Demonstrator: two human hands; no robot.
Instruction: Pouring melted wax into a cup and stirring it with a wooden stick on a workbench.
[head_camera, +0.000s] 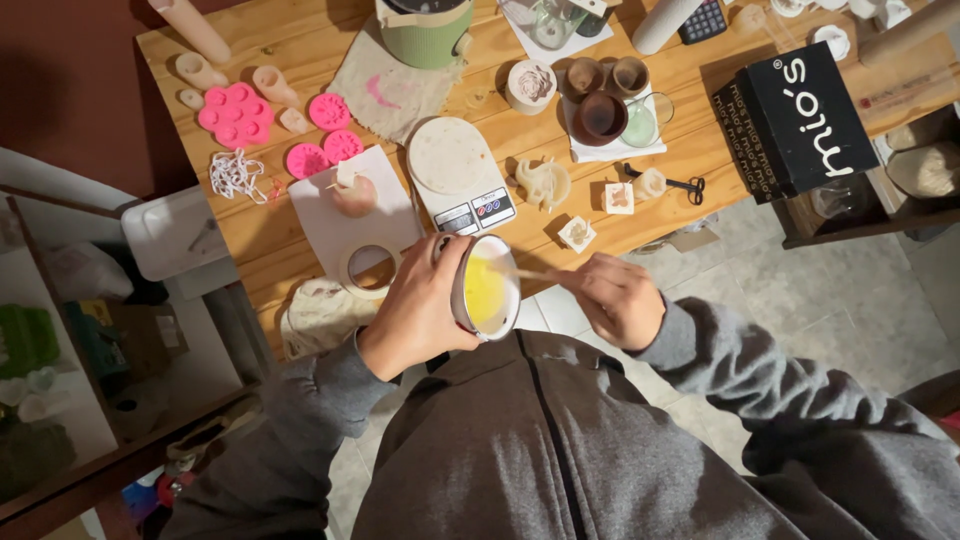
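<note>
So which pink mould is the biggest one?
The flower-shaped pink mould at the table's far left, dotted with round cups. The three other pink moulds beside it are small plain rounds.

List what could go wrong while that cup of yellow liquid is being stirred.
The left hand holds the cup tilted, off the table's edge, above the grey jacket; yellow liquid might spill onto it. The stick in the right hand could flick drops toward the scale.

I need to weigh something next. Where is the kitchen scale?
In the head view, the kitchen scale lies on the wooden table near its front edge, just beyond the cup of yellow liquid in the left hand.
</note>
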